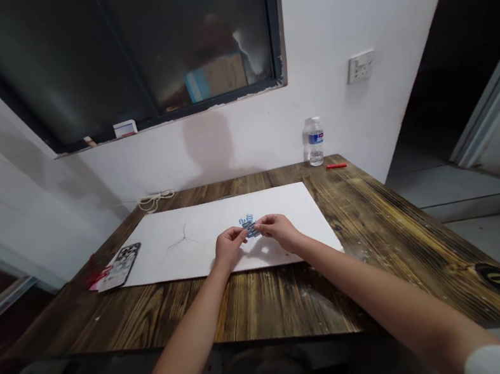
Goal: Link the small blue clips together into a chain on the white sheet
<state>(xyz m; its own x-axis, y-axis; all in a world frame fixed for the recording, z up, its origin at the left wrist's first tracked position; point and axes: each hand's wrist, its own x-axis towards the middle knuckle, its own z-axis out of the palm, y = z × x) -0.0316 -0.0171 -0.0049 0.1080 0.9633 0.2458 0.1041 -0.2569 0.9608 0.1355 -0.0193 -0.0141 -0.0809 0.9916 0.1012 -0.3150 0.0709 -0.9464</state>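
Your left hand [230, 246] and right hand [277, 232] are curled nearly shut, fingertips pinching the small blue-and-white pieces [250, 226] between them, right over the white board [170, 259] lying on the wooden worktop [260, 301].

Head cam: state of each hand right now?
Left hand: closed, pinching small blue-and-white printed pieces.
Right hand: closed, pinching the same pieces.
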